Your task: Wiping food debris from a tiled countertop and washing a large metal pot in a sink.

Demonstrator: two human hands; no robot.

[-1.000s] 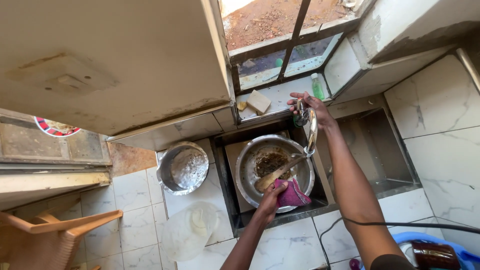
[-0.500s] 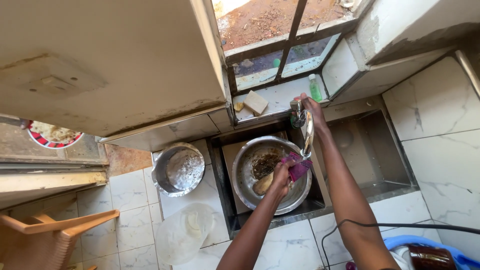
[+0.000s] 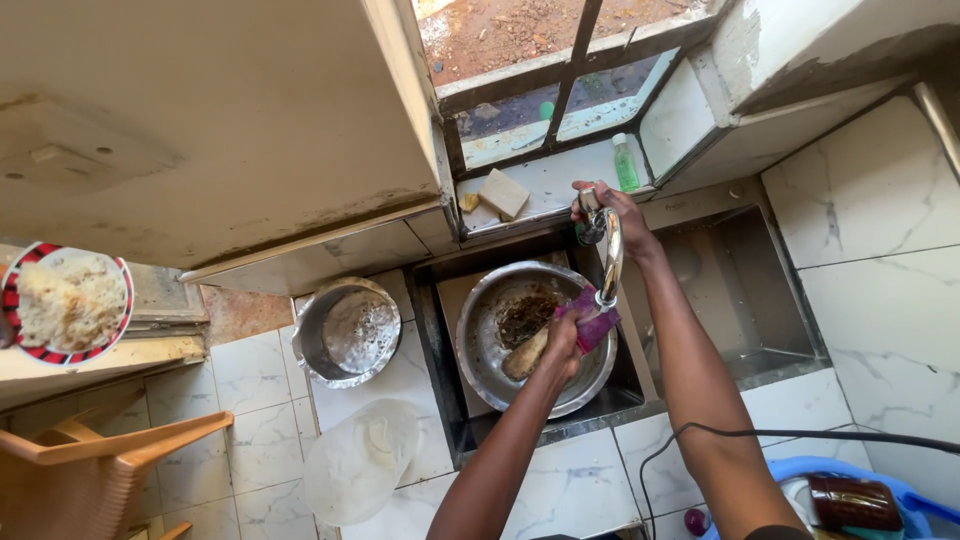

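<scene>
The left hand [image 3: 562, 340] grips a purple cloth [image 3: 594, 322] inside the steel bowl [image 3: 500, 360] in the sink [image 3: 445, 330]. The right hand [image 3: 612, 212] is closed around the tap [image 3: 608, 255] above it.

A purple cloth [image 3: 594, 322] lies bunched over the dirty steel pan [image 3: 500, 360], under the curved tap [image 3: 608, 250].

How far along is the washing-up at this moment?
Done: nothing looks clean. In hand: the left hand holds a purple cloth over the metal basin in the sink; the right hand grips the tap. Left: brown residue and a wooden spoon in the basin; a pot waits beside it.
</scene>
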